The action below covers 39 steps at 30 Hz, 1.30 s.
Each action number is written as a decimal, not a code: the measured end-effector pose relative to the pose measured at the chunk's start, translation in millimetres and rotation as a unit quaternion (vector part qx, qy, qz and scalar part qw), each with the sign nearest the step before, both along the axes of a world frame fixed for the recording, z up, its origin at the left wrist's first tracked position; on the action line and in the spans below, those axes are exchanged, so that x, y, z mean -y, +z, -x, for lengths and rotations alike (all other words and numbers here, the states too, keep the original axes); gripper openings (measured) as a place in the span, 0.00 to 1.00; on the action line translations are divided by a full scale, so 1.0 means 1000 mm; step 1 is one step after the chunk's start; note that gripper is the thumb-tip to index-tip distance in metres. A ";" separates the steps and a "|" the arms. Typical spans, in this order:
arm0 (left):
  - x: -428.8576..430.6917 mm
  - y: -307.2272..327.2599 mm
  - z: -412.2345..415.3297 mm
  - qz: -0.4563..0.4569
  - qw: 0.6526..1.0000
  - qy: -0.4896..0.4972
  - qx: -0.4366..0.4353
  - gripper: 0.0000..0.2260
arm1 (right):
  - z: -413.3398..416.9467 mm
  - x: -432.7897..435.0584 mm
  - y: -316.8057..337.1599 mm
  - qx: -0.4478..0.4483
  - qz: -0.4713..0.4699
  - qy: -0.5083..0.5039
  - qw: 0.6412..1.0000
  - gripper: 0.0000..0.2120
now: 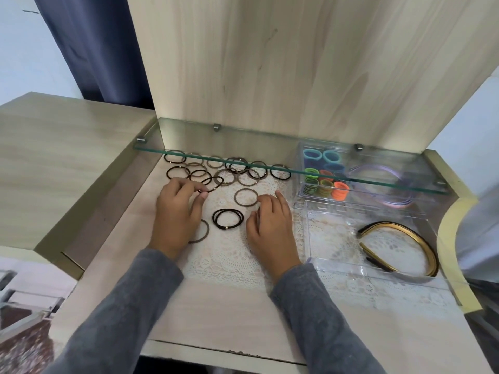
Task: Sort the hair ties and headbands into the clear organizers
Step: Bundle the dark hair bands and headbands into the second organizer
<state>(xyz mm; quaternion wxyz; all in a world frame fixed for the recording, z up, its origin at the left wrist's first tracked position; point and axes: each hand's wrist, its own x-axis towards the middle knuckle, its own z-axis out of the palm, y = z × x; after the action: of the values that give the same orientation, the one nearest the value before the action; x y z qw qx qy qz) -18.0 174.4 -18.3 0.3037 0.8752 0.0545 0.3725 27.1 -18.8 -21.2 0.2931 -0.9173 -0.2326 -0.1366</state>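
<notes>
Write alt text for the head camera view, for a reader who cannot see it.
A person's left hand pinches a dark hair tie among brown and black ties scattered on a lace mat, while the right hand rests open nearby. At right, clear organizers hold coloured ties, a lilac headband and a gold headband.

A home, seemingly a bedroom: wood-grain dressing table [216, 311], glass shelf [243, 143] along its back edge, lace mat [229, 255] strewn with hair ties [226, 170], dark curtain [94, 49] behind its left corner.
</notes>
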 end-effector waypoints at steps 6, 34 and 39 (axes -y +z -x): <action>0.009 0.004 0.022 -0.089 0.995 -0.041 -0.008 0.06 | 0.001 0.000 -0.001 -0.002 0.011 0.004 1.000 0.21; 0.012 -0.008 0.031 -0.116 0.990 -0.051 -0.069 0.06 | -0.006 -0.003 0.003 -0.037 0.018 -0.025 0.999 0.20; 0.009 -0.011 0.029 -0.083 0.993 -0.048 -0.068 0.09 | -0.020 -0.018 0.012 -0.109 0.023 -0.068 0.991 0.26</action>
<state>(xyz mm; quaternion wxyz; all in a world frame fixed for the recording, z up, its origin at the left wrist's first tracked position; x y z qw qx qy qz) -47.0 165.5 -29.8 0.2432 0.9222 0.0023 0.3006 47.0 -1.0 -8.7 0.2855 -0.9469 -0.1392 -0.0496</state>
